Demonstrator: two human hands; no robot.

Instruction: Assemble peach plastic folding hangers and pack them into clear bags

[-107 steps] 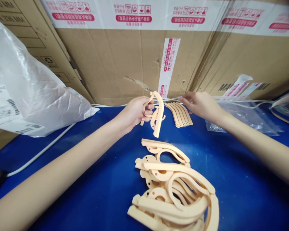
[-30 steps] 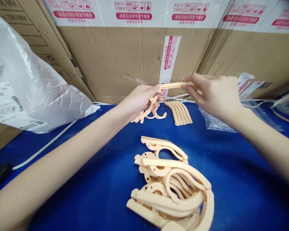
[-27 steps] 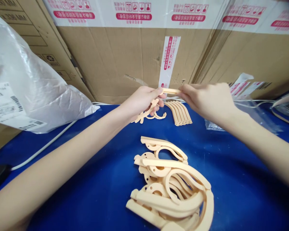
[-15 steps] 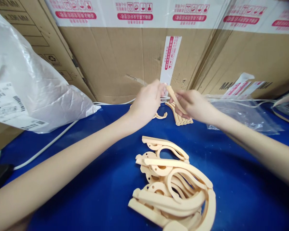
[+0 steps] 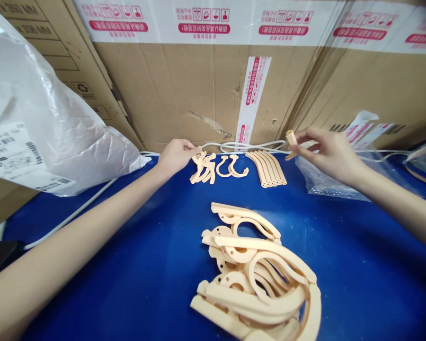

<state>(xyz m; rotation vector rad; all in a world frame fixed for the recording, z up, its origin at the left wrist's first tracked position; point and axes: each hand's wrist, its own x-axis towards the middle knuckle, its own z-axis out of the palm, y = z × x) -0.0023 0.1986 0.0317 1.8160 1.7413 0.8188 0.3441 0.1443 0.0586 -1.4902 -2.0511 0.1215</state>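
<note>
My left hand [image 5: 177,155] is at the back of the blue table, its fingertips pinched at the top of a small group of curved beige plastic hanger pieces [image 5: 203,170]. Two beige hanger hooks [image 5: 237,168] lie just to their right. Farther right, a row of slim curved hanger arms [image 5: 268,168] lies side by side. My right hand [image 5: 323,147] is raised beyond that row, thumb and fingers closed round a beige hanger arm [image 5: 291,139]; its lower part is partly hidden by the fingers. Nearer me is a loose pile of larger beige hanger parts [image 5: 262,279].
Cardboard boxes [image 5: 184,80] stand along the back edge. A white plastic parcel bag [image 5: 74,128] bulges in at the left. White cable [image 5: 248,146] runs along the back, and a clear plastic bag [image 5: 333,182] lies under my right forearm.
My hands have moved apart: the left to the left, down to the small curved pieces; the right to the right, still with the hanger arm. The hooks and row between them are now uncovered.
</note>
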